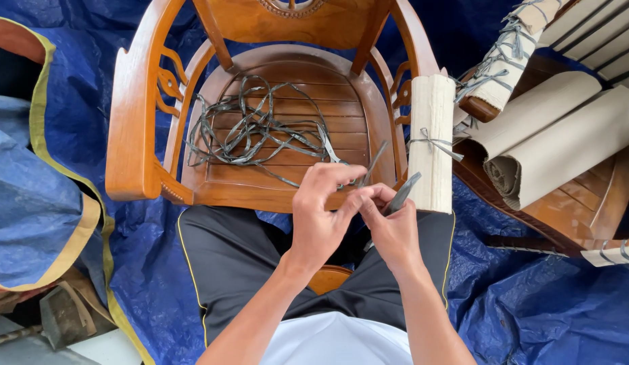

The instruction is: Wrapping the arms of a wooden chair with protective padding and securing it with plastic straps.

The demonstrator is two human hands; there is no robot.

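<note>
Head view only is supplied. A grey strap is pinched between both hands above the front edge of a wooden armchair. The left hand is closed on the strap with thumb and fingers; the right hand is closed on it just beside, with the fingertips of the two hands touching. The long axis of the strap is set diagonally: the free end points up and to the right, away from the person, past the right hand's index finger. A second thin length rises from the left hand's fingers along the same diagonal. Whether both lengths belong to one strap cannot be told, as the portion inside the fingers is hidden.

A loose tangle of like straps lies on the slatted seat. A rolled beige mat, tied round the middle, stands upright against the chair's right arm. Further rolls lie to the right on a second wooden piece, partly cut off by the frame edge. Blue tarpaulin covers the floor. The chair back is cut off at the top.
</note>
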